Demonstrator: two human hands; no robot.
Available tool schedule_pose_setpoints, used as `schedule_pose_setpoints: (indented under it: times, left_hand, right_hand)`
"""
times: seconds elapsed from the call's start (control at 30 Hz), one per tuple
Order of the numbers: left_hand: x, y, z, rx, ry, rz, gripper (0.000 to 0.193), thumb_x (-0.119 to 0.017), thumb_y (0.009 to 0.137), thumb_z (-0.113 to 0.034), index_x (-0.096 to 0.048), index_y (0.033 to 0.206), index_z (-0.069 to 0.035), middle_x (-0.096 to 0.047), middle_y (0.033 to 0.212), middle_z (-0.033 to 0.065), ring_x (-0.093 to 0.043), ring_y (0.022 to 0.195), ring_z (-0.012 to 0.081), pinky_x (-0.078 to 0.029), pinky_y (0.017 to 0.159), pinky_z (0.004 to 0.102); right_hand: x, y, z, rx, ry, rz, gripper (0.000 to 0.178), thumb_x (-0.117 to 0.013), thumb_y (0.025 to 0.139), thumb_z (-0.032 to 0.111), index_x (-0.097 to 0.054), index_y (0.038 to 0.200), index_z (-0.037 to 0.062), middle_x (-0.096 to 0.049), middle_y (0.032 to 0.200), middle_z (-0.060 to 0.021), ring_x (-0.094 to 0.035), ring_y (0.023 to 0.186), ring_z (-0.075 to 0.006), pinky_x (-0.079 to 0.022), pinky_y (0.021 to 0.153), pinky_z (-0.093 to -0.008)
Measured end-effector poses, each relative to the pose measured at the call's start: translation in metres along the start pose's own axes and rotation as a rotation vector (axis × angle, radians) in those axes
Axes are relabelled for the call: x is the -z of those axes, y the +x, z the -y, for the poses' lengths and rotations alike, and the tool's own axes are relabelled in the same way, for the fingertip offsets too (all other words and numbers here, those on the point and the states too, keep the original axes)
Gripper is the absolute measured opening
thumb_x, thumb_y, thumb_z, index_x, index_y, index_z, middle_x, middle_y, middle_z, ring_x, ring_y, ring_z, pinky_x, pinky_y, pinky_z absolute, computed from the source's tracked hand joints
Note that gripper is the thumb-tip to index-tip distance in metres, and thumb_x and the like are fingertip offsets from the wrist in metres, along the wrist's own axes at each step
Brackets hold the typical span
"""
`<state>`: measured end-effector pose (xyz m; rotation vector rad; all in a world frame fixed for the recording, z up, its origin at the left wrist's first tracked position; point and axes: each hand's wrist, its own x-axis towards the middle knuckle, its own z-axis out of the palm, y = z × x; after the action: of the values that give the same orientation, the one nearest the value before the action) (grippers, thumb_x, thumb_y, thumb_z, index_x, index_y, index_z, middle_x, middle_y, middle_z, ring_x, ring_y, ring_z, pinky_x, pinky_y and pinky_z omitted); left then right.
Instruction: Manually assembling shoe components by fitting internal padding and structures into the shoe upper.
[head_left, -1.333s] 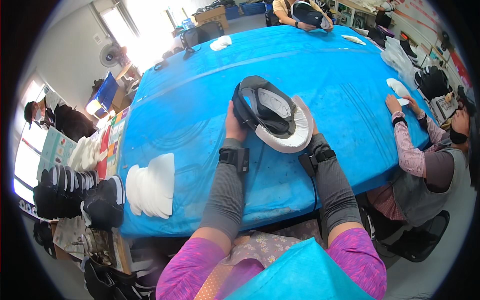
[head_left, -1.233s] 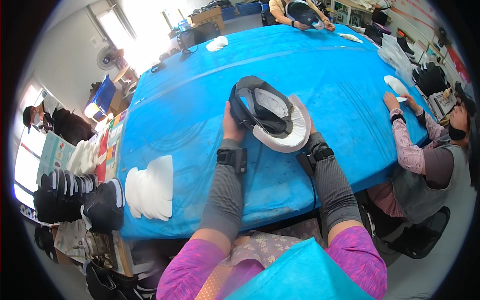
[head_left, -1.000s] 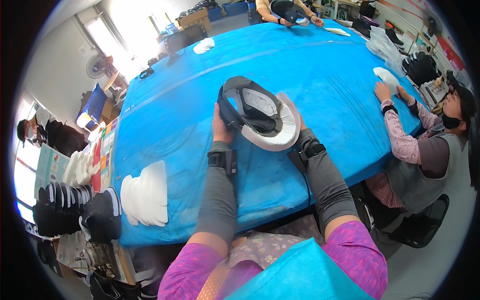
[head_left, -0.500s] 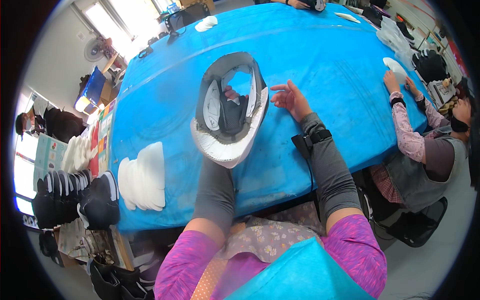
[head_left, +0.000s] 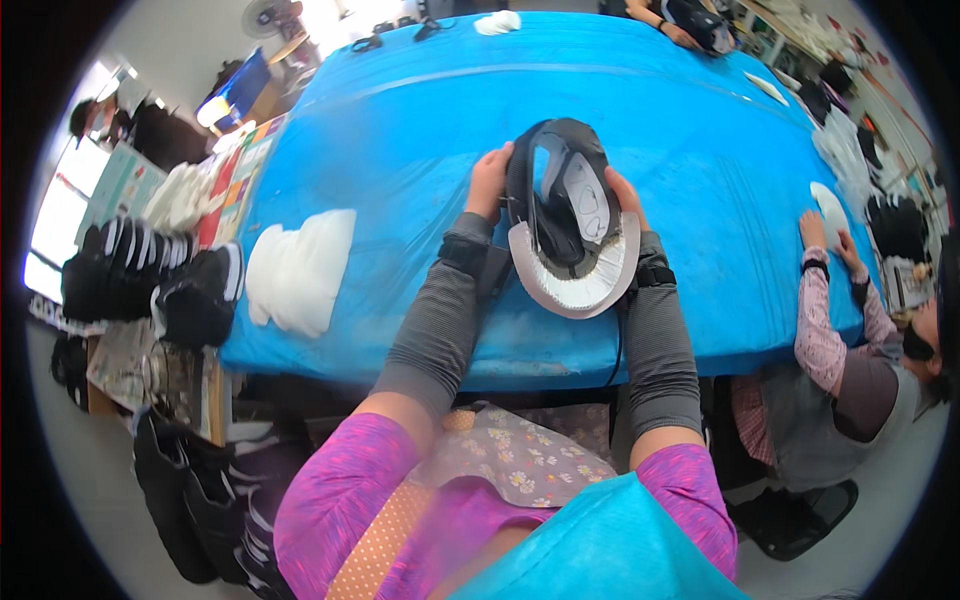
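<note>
the left hand (head_left: 490, 182) and the right hand (head_left: 622, 196) are gripping a black cap (head_left: 562, 205) from either side, holding it just above the blue worktop (head_left: 400, 130). the cap is lying inside-up, its long axis running away from the person, crown pointing to the far side and pale brim pointing back toward the body. a white stack of cap pieces (head_left: 298, 270) is resting well apart to the left.
</note>
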<state>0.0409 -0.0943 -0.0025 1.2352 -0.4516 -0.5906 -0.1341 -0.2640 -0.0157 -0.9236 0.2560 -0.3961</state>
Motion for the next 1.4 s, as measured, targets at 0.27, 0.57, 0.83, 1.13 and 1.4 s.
schedule_pose_setpoints:
  times: [0.27, 0.57, 0.83, 1.13, 1.4]
  left_hand:
    - [0.073, -0.072, -0.032, -0.445, 1.143, -0.064, 0.036, -0.068, 0.083, -0.032, -0.062, 0.111, -0.009, -0.062, 0.114, 0.0164, -0.057, 0.107, 0.0329, -0.046, 0.089, 0.0414]
    - [0.264, -0.190, -0.074, -0.372, 1.841, -0.520, 0.056, -0.074, 0.074, -0.034, -0.058, 0.118, -0.003, -0.057, 0.123, 0.0174, -0.050, 0.117, 0.0349, -0.040, 0.096, 0.0442]
    - [0.238, -0.187, -0.050, -0.537, 1.812, -0.712, 0.059, -0.074, 0.075, -0.038, -0.059, 0.119, -0.001, -0.058, 0.124, 0.0155, -0.051, 0.119, 0.0309, -0.040, 0.098, 0.0420]
    - [0.235, -0.194, -0.052, -0.569, 1.626, -0.750, 0.042, -0.074, 0.077, -0.024, -0.061, 0.111, -0.004, -0.061, 0.119, 0.0134, -0.055, 0.113, 0.0296, -0.041, 0.096, 0.0405]
    - [0.183, -0.214, -0.074, -0.710, 0.884, -0.678, 0.023, -0.057, 0.094, -0.018, -0.060, 0.108, 0.000, -0.067, 0.096, 0.0125, -0.063, 0.092, 0.0243, -0.048, 0.081, 0.0315]
  right_hand:
    - [0.000, -0.016, 0.005, -0.194, -0.179, 0.346, 0.047, -0.060, 0.087, 0.018, -0.049, 0.129, -0.0011, -0.061, 0.116, -0.0102, -0.061, 0.101, -0.0180, -0.050, 0.087, -0.0308]
    - [-0.014, -0.023, 0.001, -0.351, -0.164, 0.578, 0.057, -0.059, 0.091, 0.025, -0.039, 0.139, 0.0008, -0.055, 0.127, -0.0117, -0.059, 0.109, -0.0195, -0.050, 0.092, -0.0344]
    - [-0.024, -0.041, 0.011, -0.289, -0.257, 0.394, 0.040, -0.055, 0.094, 0.026, -0.052, 0.127, 0.0032, -0.061, 0.117, -0.0060, -0.059, 0.102, -0.0160, -0.049, 0.086, -0.0318]
    - [-0.031, -0.111, 0.043, 0.049, -0.423, -0.076, 0.026, -0.056, 0.093, 0.027, -0.063, 0.107, 0.0058, -0.067, 0.096, -0.0052, -0.061, 0.085, -0.0137, -0.048, 0.080, -0.0278]
    - [-0.078, -0.206, 0.046, 0.440, -0.436, -0.081, 0.015, -0.063, 0.089, 0.009, -0.062, 0.100, -0.0004, -0.066, 0.091, -0.0053, -0.062, 0.089, -0.0127, -0.050, 0.077, -0.0270]
